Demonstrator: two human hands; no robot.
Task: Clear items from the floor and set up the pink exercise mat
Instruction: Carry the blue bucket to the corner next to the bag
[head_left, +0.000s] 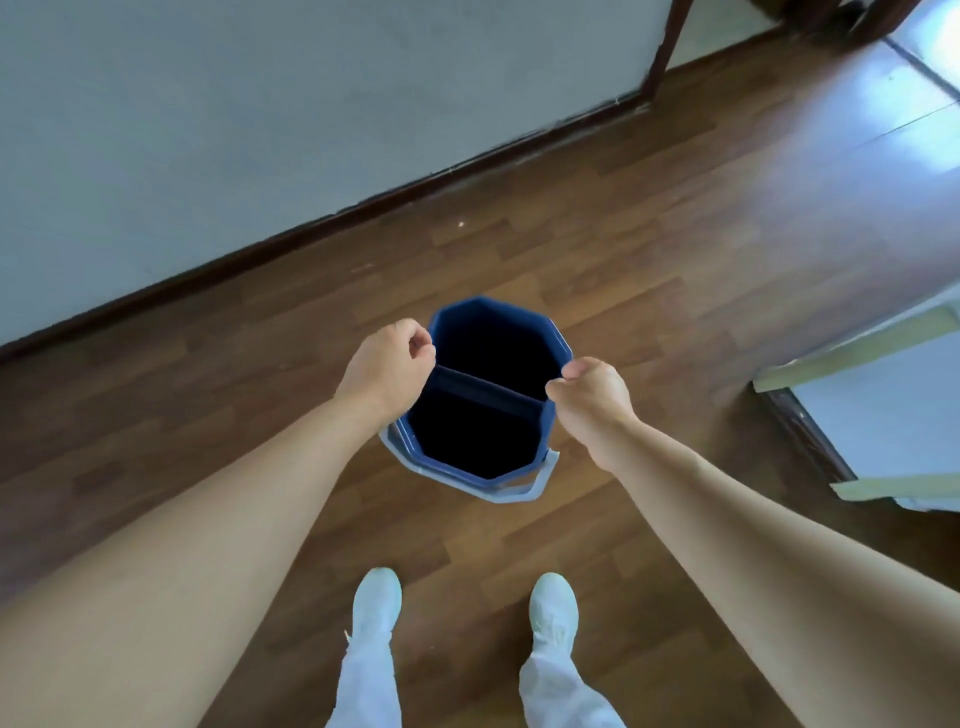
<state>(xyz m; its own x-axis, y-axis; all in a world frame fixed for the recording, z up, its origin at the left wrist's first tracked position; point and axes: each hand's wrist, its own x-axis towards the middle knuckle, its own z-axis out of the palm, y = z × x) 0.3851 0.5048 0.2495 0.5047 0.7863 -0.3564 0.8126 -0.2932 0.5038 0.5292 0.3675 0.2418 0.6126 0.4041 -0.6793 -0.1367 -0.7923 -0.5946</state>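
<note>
Bucket (467, 312), blue, its two divided compartments too dark for us to see contents, is over the floor (675, 260) just beyond our feet (376, 597), left hand (387, 364) and right hand (592, 397) each clamping fingers on its side rims.

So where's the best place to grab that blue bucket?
Probably the rim of the blue bucket, from above, one hand each side, where the left hand and right hand pinch it at the ends of the divider. The pale handle lies folded down on the near side, harder to reach.
</note>
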